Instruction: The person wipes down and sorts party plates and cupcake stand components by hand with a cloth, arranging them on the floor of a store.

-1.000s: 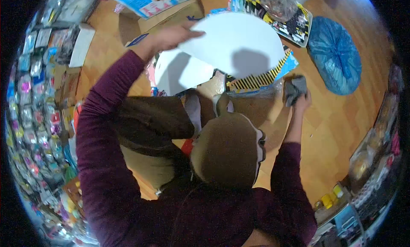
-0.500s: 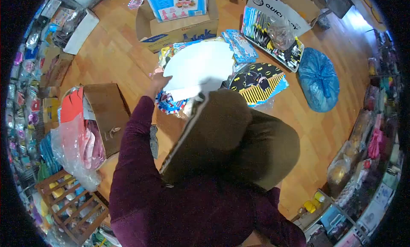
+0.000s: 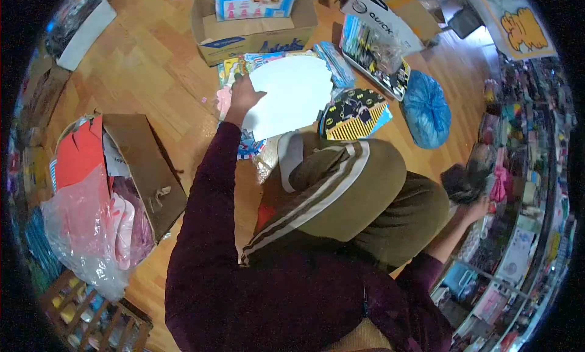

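Note:
A large white card (image 3: 291, 95) with a rounded outline lies over colourful printed party pieces on the floor. My left hand (image 3: 245, 97) grips its left edge, the thumb stretched across the white face and the fingers at the side, partly hidden. Out to the right, by the shelf, my right hand (image 3: 477, 210) is blurred and closed against a dark, soft-looking item (image 3: 464, 183) whose kind I cannot make out. Right of the card sits a black and yellow bat-patterned cutout (image 3: 356, 116). Pink pieces (image 3: 224, 101) stick out beside my left hand.
An open cardboard box (image 3: 256, 42) stands beyond the card. To the right are a tray of packaged goods (image 3: 376, 63) and a tied blue bag (image 3: 428, 108). A carton (image 3: 143, 163) with plastic-wrapped pink items is on the left. Packed shelves (image 3: 518, 230) line the right side.
My right hand has come into view, reaching out to the right shelf with the dark item. My left hand has moved up along the card's edge. The view and my knees have shifted.

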`<state>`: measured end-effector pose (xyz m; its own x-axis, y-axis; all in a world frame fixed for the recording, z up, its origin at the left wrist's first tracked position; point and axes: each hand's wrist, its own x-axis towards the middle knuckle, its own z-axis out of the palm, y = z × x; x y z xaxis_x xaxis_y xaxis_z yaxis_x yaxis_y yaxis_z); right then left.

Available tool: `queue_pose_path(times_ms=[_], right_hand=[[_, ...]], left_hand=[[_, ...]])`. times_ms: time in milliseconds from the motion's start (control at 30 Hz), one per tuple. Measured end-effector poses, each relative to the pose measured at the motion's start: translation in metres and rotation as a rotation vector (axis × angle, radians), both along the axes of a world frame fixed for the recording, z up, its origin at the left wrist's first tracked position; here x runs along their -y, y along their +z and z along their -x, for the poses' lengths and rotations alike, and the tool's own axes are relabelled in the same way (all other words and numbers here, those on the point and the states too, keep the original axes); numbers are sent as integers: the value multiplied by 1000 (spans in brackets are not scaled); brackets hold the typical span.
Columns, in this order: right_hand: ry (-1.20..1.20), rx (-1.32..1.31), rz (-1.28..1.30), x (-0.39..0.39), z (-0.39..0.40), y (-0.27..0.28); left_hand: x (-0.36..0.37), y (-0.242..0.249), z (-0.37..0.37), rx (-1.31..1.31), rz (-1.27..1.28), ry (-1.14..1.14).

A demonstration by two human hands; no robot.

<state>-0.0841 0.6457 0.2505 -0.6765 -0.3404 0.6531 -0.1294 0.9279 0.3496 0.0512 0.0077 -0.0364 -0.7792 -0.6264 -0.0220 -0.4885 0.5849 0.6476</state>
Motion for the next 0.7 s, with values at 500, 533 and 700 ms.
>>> queue_pose_path(times_ms=[500, 533, 700], right_hand=[[506, 525, 1752, 209, -7, 10], [492, 591, 2008, 240, -8, 1], [101, 1179, 2240, 268, 6, -201]], left_hand=[[28, -35, 60, 334, 6, -129], [35, -37, 71, 329, 4, -132], [43, -28, 87, 335, -157, -178]])
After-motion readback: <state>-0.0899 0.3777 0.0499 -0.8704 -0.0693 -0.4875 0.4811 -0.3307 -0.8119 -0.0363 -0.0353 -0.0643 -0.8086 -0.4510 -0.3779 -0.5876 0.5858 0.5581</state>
